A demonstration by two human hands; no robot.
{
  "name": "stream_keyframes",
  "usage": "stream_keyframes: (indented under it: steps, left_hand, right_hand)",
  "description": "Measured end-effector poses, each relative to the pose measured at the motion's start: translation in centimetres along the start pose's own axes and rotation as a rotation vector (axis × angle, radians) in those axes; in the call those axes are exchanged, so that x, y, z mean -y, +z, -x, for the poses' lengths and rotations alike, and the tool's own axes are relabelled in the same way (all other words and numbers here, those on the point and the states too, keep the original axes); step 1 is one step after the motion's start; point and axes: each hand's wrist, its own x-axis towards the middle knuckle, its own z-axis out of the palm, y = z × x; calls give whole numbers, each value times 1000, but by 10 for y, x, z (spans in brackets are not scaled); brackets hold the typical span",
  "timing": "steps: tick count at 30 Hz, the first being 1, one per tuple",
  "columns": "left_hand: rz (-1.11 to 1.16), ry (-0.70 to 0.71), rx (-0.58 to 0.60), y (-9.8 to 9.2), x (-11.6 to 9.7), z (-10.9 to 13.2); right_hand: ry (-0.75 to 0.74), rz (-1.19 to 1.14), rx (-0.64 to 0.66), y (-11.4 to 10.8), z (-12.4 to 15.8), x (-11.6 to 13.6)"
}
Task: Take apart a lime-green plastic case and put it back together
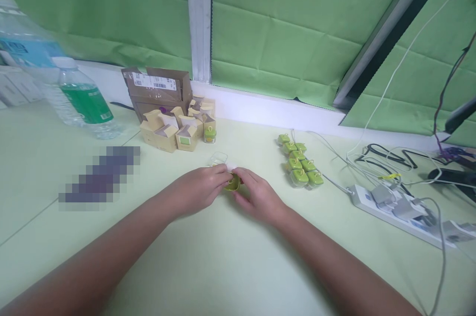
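Near the middle of the table, my left hand [203,186] and my right hand [259,194] are closed on a small green lid [232,183] from its two sides. The lid's hollow side seems to face the camera. Just behind my left fingers lies a clear container [218,158], partly hidden by them. One green-lidded container [209,134] stands by the small open cardboard boxes [159,132]. To the right of my hands, several green-lidded clear containers [299,177] stand in a close group, each with a loop on top.
A brown carton [158,93] stands behind the small boxes. Water bottles [87,102] are at the left, with a blurred-out dark patch before them. At the right lie a power strip [397,219] with plugs and tangled cables [390,157].
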Motion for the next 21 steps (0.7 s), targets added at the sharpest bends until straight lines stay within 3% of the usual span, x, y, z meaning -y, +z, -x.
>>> stream_keyframes:
  steps: [15, 21]
  left_hand:
    - [107, -40, -202, 8, -3, -5]
    - [167, -121, -184, 9, -3, -6]
  right_hand:
    - [48, -45, -5, -5, -2, 1]
    - [52, -42, -29, -4, -2, -1]
